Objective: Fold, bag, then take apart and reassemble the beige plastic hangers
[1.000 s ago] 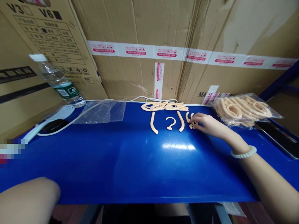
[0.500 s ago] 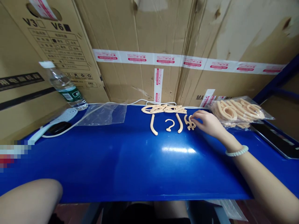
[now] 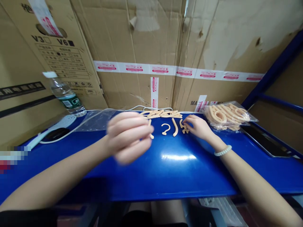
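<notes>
My left hand (image 3: pixel 130 137), smeared by motion, hangs over the table with its fingers curled; whether it holds anything does not show. Behind it, partly covered, lies a curved beige hanger arm (image 3: pixel 151 136). A beige hanger hook (image 3: pixel 167 128) lies in the middle, with a second curved hanger arm (image 3: pixel 175 127) to its right. At a small cluster of beige hook pieces (image 3: pixel 185 128), my right hand (image 3: pixel 196 125) has its fingers drawn together. Its fingertips touch the cluster, but what lies between them is hidden.
Flat beige hanger pieces (image 3: pixel 162 113) lie along the table's back. A clear bag of beige parts (image 3: pixel 228 115) and a dark phone-like device (image 3: pixel 265 142) are at right. At left are a water bottle (image 3: pixel 67 97), an empty plastic bag (image 3: pixel 94 121) and a white cable. Cardboard boxes (image 3: pixel 139 37) wall the back.
My left hand has come up from the lower left to above the table's middle. My right hand stays at the small pieces. The view has shifted slightly.
</notes>
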Demonstrator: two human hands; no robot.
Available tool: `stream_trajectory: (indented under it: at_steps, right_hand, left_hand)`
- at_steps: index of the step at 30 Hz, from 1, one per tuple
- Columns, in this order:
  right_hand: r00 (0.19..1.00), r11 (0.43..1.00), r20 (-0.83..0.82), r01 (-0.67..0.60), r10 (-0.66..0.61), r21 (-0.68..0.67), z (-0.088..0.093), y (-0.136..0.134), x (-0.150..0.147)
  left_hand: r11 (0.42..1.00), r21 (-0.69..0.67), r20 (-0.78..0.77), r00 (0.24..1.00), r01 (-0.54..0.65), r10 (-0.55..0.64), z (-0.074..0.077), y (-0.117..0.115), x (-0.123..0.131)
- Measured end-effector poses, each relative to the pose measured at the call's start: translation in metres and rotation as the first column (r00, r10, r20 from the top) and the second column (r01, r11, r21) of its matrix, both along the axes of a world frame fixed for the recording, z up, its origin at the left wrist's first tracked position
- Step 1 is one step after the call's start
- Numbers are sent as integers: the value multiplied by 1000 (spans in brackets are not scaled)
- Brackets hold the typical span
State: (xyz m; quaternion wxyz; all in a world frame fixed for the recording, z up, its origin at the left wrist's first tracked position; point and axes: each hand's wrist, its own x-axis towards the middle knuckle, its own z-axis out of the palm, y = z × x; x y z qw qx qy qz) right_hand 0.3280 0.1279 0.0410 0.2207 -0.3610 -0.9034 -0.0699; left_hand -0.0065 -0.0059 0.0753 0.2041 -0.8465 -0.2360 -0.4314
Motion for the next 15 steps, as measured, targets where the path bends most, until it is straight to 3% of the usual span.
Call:
stream_trajectory:
  at_steps: [1,2,4,6,7,11,15]
  right_hand:
    - [1000,1000,-4,-1,1,1,0,0,0]
    - [1000,1000,-8,-2,2,2,0,1,0]
    - [1000,1000,-17,0,0,3,-1,2,0]
    - [1000,1000,-29,5,-4,6,-3,4,1]
    - [999,1000,-35,8,-7,7,-3,4,1]
    - [998,1000,-54,10,-10,4,-6,6,1]
    - [998,1000,-58,-1,1,-7,-6,5,1]
  left_hand:
    - [993,115,-105,994,8,4,0,10,8]
    - [989,148,-201,978,-25,55,-2,23,18]
    - [982,7,-333,925,-189,181,-8,52,37]
    - [898,-256,-423,877,-357,229,-17,83,53]
    - [867,-299,-427,868,-399,252,-22,98,59]
    - [790,-392,-448,848,-470,282,-33,146,72]
    - [731,-465,-520,822,-500,232,-37,171,80]
